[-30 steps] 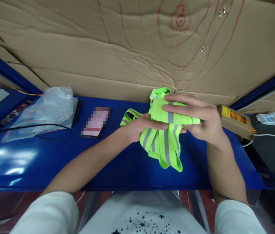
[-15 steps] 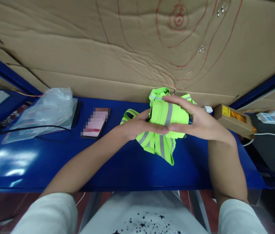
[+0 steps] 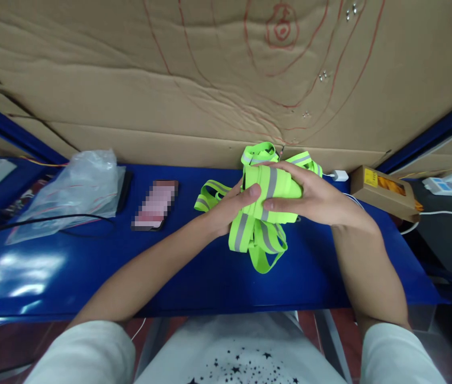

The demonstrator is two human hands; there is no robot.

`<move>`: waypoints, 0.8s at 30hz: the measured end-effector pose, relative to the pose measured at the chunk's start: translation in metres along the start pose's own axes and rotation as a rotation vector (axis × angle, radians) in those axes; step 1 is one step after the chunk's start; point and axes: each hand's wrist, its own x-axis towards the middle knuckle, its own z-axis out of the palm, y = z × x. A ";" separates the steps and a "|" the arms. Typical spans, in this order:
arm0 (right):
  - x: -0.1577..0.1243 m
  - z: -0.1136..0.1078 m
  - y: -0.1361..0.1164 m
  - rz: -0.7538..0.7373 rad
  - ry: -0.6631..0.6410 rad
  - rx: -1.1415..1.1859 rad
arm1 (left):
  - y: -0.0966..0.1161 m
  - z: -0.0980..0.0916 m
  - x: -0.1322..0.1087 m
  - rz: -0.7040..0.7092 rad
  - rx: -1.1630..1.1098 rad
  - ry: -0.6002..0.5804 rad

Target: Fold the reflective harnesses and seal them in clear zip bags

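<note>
Between my hands is a thick roll of neon yellow-green reflective strap (image 3: 279, 186) with a grey stripe. My left hand (image 3: 229, 208) grips its left side, thumb laid on the front face and fingers hidden behind. From the right, my right hand (image 3: 314, 197) wraps over the top, its thumb pressed across the front. Loose loops of the same strap (image 3: 266, 245) hang below the roll. More strap lies on the blue table behind it and to its left.
A phone (image 3: 156, 205) with a blurred screen lies on the blue table (image 3: 193, 282) left of my hands. Clear plastic bags (image 3: 77, 186) and a black cable are farther left. A white plug (image 3: 340, 175) and a cardboard box (image 3: 386, 192) stand right. Cardboard (image 3: 109, 80) walls the back.
My left thumb has moved up onto the roll's front face. The roll has shifted slightly left in view, and the loops hanging below have swung into a different shape.
</note>
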 end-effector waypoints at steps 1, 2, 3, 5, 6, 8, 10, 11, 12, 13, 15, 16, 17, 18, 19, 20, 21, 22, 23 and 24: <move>0.000 -0.001 0.000 0.000 0.023 0.002 | 0.000 0.000 0.000 -0.002 -0.021 -0.024; -0.001 -0.002 0.000 -0.006 0.055 0.015 | -0.001 -0.001 0.000 -0.012 -0.040 -0.054; -0.001 -0.003 0.001 -0.012 0.090 0.035 | -0.001 -0.001 0.001 -0.028 -0.052 -0.079; -0.002 -0.004 0.002 -0.015 0.147 0.077 | -0.002 0.000 0.001 -0.071 -0.064 -0.102; -0.002 -0.004 0.003 -0.016 0.170 0.086 | -0.003 0.001 0.002 -0.101 -0.073 -0.109; -0.002 -0.002 0.002 -0.027 0.218 0.060 | -0.007 0.004 0.003 -0.157 -0.115 -0.131; -0.003 0.004 -0.001 -0.068 0.288 -0.016 | -0.011 0.006 0.004 -0.174 -0.160 -0.131; -0.003 0.008 -0.002 -0.093 0.320 -0.064 | -0.013 0.007 0.004 -0.170 -0.170 -0.106; -0.003 0.012 -0.004 -0.116 0.343 -0.112 | -0.014 0.008 0.005 -0.163 -0.170 -0.064; -0.003 0.016 -0.005 -0.139 0.360 -0.157 | -0.015 0.008 0.005 -0.156 -0.157 -0.015; -0.003 0.023 -0.006 -0.176 0.378 -0.226 | -0.016 0.007 0.004 -0.159 -0.108 0.071; -0.003 0.025 -0.005 -0.187 0.385 -0.245 | -0.016 0.007 0.004 -0.162 -0.080 0.104; -0.003 0.026 -0.004 -0.193 0.388 -0.254 | -0.015 0.006 0.004 -0.164 -0.053 0.129; -0.002 0.027 -0.003 -0.191 0.388 -0.255 | -0.015 0.006 0.004 -0.166 -0.034 0.150; -0.001 0.027 -0.001 -0.184 0.387 -0.249 | -0.015 0.006 0.004 -0.167 -0.026 0.172; 0.000 0.028 0.001 -0.178 0.389 -0.240 | -0.015 0.006 0.004 -0.165 -0.031 0.196; 0.001 0.029 0.003 -0.177 0.396 -0.233 | -0.015 0.007 0.004 -0.158 -0.049 0.217; 0.002 0.030 0.004 -0.183 0.413 -0.232 | -0.016 0.009 0.005 -0.150 -0.073 0.226; 0.003 0.033 0.005 -0.191 0.438 -0.236 | -0.017 0.011 0.004 -0.142 -0.099 0.226; 0.003 0.036 0.005 -0.201 0.471 -0.242 | -0.019 0.013 0.004 -0.134 -0.124 0.214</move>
